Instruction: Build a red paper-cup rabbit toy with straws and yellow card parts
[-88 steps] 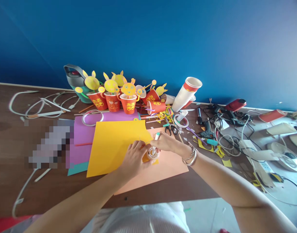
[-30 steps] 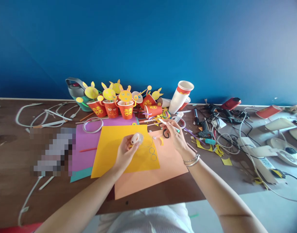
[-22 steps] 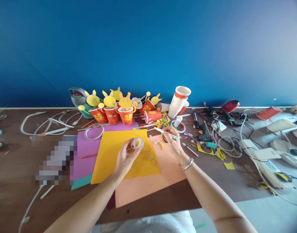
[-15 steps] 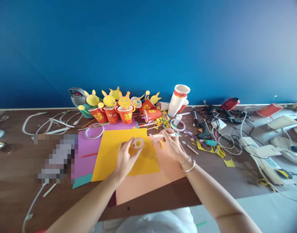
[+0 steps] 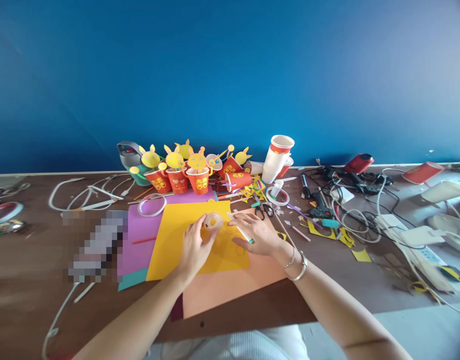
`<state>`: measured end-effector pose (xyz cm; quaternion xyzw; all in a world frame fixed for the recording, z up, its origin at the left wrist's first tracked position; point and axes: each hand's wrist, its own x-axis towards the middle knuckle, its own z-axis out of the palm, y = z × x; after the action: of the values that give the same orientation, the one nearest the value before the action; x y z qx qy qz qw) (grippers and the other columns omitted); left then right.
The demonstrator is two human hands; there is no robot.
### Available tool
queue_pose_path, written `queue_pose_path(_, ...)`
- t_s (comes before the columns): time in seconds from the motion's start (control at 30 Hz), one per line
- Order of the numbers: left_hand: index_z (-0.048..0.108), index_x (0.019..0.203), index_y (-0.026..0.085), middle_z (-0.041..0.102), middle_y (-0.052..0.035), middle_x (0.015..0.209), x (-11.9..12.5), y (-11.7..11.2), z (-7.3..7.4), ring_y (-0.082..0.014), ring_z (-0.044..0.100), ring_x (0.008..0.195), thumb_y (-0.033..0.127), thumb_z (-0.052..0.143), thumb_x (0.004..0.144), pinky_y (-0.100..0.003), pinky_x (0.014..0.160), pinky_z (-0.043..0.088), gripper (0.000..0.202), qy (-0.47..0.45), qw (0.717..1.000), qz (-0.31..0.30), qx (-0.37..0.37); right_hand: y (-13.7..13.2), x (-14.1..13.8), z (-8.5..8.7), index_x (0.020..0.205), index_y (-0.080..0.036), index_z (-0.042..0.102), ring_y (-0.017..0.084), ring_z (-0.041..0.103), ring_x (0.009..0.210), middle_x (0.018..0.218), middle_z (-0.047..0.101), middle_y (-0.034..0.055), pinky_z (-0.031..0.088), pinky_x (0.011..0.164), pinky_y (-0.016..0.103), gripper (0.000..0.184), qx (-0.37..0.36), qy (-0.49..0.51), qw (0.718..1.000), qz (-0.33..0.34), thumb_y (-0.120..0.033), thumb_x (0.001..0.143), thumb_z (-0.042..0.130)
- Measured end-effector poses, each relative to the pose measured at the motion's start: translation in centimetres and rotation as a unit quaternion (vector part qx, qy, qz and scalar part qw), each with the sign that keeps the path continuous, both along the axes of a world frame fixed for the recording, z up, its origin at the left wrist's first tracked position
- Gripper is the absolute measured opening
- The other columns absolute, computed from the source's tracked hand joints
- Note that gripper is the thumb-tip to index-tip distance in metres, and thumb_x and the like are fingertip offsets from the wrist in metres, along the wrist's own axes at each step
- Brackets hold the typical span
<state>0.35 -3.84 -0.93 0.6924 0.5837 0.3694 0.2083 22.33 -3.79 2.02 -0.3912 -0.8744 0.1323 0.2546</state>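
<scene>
Our L hand (image 5: 194,246) pinches tape roll (image 5: 218,223) over yellow sheet (image 5: 173,250); our R hand (image 5: 263,235) holds pen (image 5: 244,234) at roll's 3 o'clock. We judge roll prob. light, stiff, bit slippery: best held by rim.

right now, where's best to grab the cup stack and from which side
Probably round its middle, from the front: the cup stack is tall and tilted, its front shows above the white tube, and a red cup shows behind its right side. The right hand holds a marker, so free it first.
</scene>
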Motion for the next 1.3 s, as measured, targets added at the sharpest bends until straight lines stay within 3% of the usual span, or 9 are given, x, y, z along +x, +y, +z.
queue_pose_path(0.17,0.051,0.123,0.020,0.061,-0.0128,0.127,0.2,-0.1,0.4,-0.0261,0.062,0.111,0.050,0.056,0.084,-0.038,0.089,0.051,0.049,-0.109,0.991,-0.033,-0.063,0.5,-0.2,-0.9,0.128,-0.021,0.051,0.025,0.048,0.124,0.132,0.052,0.0141,0.033,0.108,0.049,0.043,-0.008,-0.071,0.997,0.003,-0.023,0.085,0.058)
queue_pose_path(0.33,0.052,0.118,0.021,0.064,-0.0119,0.120,0.4,-0.1,0.1,-0.0232,0.068,0.098,0.051,0.055,0.084,-0.036,0.084,0.054,0.045,-0.168,0.979,-0.064,-0.095,1.2,0.1,-1.8,0.120,-0.022,0.054,0.023,0.055,0.114,0.120,0.060,0.0107,0.044,0.098,0.044,0.033,-0.076,0.110,0.990,-0.040,-0.026,0.087,0.056)
queue_pose_path(0.43,0.051,0.115,0.021,0.064,-0.0116,0.117,0.3,0.2,-0.4,-0.0236,0.067,0.100,0.051,0.054,0.084,-0.036,0.084,0.053,0.043,-0.164,0.980,-0.057,-0.093,1.2,0.1,-1.6,0.098,-0.020,0.058,0.018,0.062,0.081,0.089,0.064,0.0041,0.050,0.070,0.030,0.019,-0.161,0.291,0.936,-0.120,-0.035,0.087,0.055)
queue_pose_path(0.5,0.050,0.114,0.020,0.064,-0.0116,0.116,0.3,0.4,-0.6,-0.0238,0.066,0.101,0.051,0.053,0.085,-0.036,0.085,0.052,0.043,-0.164,0.981,-0.053,-0.089,1.2,-0.1,-1.1,0.089,-0.019,0.057,0.013,0.055,0.061,0.068,0.058,-0.0013,0.042,0.052,0.024,0.023,-0.220,0.390,0.880,-0.160,-0.041,0.090,0.050)
queue_pose_path(0.6,0.049,0.115,0.019,0.063,-0.0117,0.114,0.3,0.7,-0.7,-0.0238,0.065,0.100,0.051,0.052,0.085,-0.037,0.086,0.051,0.044,-0.163,0.982,-0.046,-0.084,1.4,-0.6,-0.5,0.091,-0.019,0.059,0.012,0.052,0.057,0.062,0.057,-0.0024,0.037,0.048,0.021,0.025,-0.310,0.460,0.817,-0.158,-0.042,0.088,0.051)
queue_pose_path(0.7,0.048,0.114,0.019,0.063,-0.0116,0.114,0.3,0.8,-0.6,-0.0236,0.064,0.101,0.051,0.052,0.086,-0.037,0.087,0.050,0.043,-0.165,0.983,-0.042,-0.075,1.4,-1.2,-0.4,0.075,-0.016,0.058,0.010,0.050,0.054,0.057,0.055,-0.0021,0.036,0.050,0.021,0.025,-0.381,0.451,0.795,-0.141,-0.040,0.084,0.055)
queue_pose_path(0.87,0.049,0.115,0.020,0.062,-0.0125,0.116,0.3,0.8,-0.3,-0.0235,0.062,0.105,0.051,0.052,0.086,-0.038,0.090,0.048,0.043,-0.157,0.984,-0.035,-0.070,0.5,-1.7,-0.9,0.070,-0.019,0.049,0.009,0.045,0.047,0.053,0.053,-0.0054,0.033,0.045,0.021,0.017,-0.397,0.369,0.829,-0.139,-0.030,0.075,0.061)
queue_pose_path(1.07,0.047,0.116,0.019,0.061,-0.0135,0.117,0.5,0.8,-0.4,-0.0230,0.063,0.104,0.049,0.051,0.086,-0.038,0.090,0.049,0.043,-0.162,0.983,-0.036,-0.075,-0.3,-1.0,-1.5,0.063,-0.020,0.045,0.010,0.048,0.051,0.058,0.050,-0.0038,0.035,0.043,0.021,0.027,-0.312,0.288,0.892,-0.155,-0.037,0.080,0.058)
queue_pose_path(1.3,0.048,0.114,0.019,0.061,-0.0139,0.118,0.5,0.9,-0.4,-0.0235,0.063,0.104,0.049,0.052,0.086,-0.038,0.089,0.050,0.042,-0.155,0.985,-0.022,-0.078,-0.1,0.4,-3.0,0.062,-0.020,0.043,0.009,0.042,0.049,0.055,0.044,-0.0053,0.036,0.044,0.022,0.029,-0.299,0.270,0.906,-0.126,-0.034,0.082,0.058)
